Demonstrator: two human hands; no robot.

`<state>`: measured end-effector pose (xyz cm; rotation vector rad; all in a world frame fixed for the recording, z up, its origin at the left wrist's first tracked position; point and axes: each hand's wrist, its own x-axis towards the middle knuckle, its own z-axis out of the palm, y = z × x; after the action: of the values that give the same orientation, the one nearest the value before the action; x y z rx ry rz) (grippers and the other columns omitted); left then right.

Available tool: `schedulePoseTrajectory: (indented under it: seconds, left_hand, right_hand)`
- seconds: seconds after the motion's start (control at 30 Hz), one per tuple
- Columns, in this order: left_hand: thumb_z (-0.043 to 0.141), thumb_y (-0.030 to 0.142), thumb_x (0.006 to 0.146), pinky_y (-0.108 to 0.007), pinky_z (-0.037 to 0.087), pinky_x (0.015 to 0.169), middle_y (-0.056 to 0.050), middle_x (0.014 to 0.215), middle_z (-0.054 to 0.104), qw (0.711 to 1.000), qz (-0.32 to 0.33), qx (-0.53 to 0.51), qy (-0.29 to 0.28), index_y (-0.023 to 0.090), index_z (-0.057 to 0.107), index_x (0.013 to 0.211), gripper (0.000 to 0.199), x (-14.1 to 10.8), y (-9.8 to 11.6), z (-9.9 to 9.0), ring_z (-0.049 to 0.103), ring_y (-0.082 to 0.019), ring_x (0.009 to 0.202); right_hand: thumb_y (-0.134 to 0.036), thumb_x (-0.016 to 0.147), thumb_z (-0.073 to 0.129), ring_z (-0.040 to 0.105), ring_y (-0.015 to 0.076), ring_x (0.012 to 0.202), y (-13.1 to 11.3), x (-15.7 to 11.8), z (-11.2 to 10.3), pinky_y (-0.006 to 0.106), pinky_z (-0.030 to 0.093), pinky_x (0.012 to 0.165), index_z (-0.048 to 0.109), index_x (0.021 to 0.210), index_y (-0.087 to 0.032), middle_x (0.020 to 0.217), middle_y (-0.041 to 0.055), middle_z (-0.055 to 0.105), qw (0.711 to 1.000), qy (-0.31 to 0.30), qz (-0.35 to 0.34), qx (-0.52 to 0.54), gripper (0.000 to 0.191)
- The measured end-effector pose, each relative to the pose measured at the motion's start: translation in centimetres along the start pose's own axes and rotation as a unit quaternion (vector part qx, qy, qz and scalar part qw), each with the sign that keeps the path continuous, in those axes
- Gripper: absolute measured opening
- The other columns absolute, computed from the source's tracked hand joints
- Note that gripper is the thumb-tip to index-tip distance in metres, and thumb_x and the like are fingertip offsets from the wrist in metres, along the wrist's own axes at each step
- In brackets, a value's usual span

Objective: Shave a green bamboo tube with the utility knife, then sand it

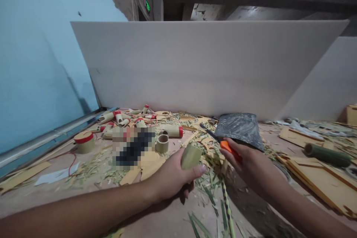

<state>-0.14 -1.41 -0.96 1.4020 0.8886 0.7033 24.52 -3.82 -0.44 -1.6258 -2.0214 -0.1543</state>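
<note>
My left hand (174, 174) is closed around a short pale-green bamboo piece (191, 156), tilted slightly, with its thumb across the near side. In my right hand (248, 161) is an orange-handled knife (229, 148), its dark narrow blade pointing up and to the left, apart from the bamboo. Below and between the hands, green and pale bamboo shavings (213, 193) cover the surface. Just beyond my left hand stands a short open bamboo ring (162, 143). A dark grey sheet-like bag (237, 128) lies behind the knife.
Several bamboo tubes with red bands (173, 131) lie at the back left, near a red-topped one (84, 142). A green bamboo length (327, 155) and flat wooden boards (320, 178) lie at right. A white panel (195, 70) stands behind. A blurred patch hides something at left.
</note>
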Motion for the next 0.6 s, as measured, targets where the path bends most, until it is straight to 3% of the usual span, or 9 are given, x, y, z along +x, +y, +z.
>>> schedulePoseTrajectory:
  seconds: [0.1, 0.23, 0.33, 0.47, 0.6]
  left_hand:
    - [0.083, 0.058, 0.082, -0.020, 0.047, 0.040, 0.004, 0.069, 0.062, 1.000, 0.006, -0.019, -0.021, 0.020, 0.050, 0.113, 0.059, 0.2, 0.0, -0.3, 0.056, -0.011, 0.050]
    - [0.089, 0.062, 0.073, -0.024, 0.054, 0.048, 0.001, 0.076, 0.065, 0.997, -0.007, -0.062, -0.039, 0.019, 0.051, 0.107, 0.067, 0.6, 0.0, -0.7, 0.064, -0.015, 0.060]
    - [0.096, 0.057, 0.064, -0.026, 0.053, 0.052, 0.000, 0.074, 0.066, 0.996, -0.019, -0.068, -0.059, 0.018, 0.055, 0.107, 0.072, 0.7, 0.1, -1.2, 0.060, -0.013, 0.059]
    - [0.098, 0.048, 0.063, -0.024, 0.048, 0.060, 0.000, 0.075, 0.067, 0.993, -0.001, -0.082, -0.080, 0.017, 0.063, 0.094, 0.057, 0.3, 0.3, -1.5, 0.059, -0.012, 0.063]
    - [0.097, 0.042, 0.066, -0.023, 0.046, 0.061, 0.002, 0.084, 0.068, 0.991, 0.012, -0.103, -0.080, 0.020, 0.063, 0.105, 0.056, -0.3, 0.4, -1.3, 0.058, -0.011, 0.066]
  right_hand:
    - [-0.054, 0.108, 0.045, 0.080, 0.0308, 0.076, 0.0, 0.2, -0.4, 0.035, 0.057, 0.065, 0.072, 0.129, -0.016, 0.098, 0.0151, 0.084, 0.999, 0.007, -0.016, 0.035, 0.051]
    - [-0.050, 0.108, 0.048, 0.079, 0.0268, 0.092, -1.4, -0.5, -0.5, 0.033, 0.059, 0.078, 0.072, 0.129, -0.023, 0.111, 0.0116, 0.082, 0.987, -0.051, -0.072, 0.134, 0.042]
    - [-0.048, 0.108, 0.050, 0.078, 0.0277, 0.099, -1.8, -0.9, -0.4, 0.036, 0.060, 0.085, 0.072, 0.131, -0.024, 0.113, 0.0114, 0.081, 0.980, -0.092, -0.073, 0.161, 0.040]
    - [-0.047, 0.107, 0.054, 0.077, 0.0270, 0.103, -1.9, -1.3, -0.1, 0.037, 0.060, 0.089, 0.068, 0.142, -0.026, 0.120, 0.0105, 0.081, 0.966, -0.156, -0.089, 0.184, 0.043]
    - [-0.046, 0.107, 0.056, 0.078, 0.0266, 0.107, -2.4, -1.8, 0.3, 0.036, 0.060, 0.093, 0.062, 0.152, -0.024, 0.126, 0.0112, 0.080, 0.962, -0.159, -0.119, 0.188, 0.051]
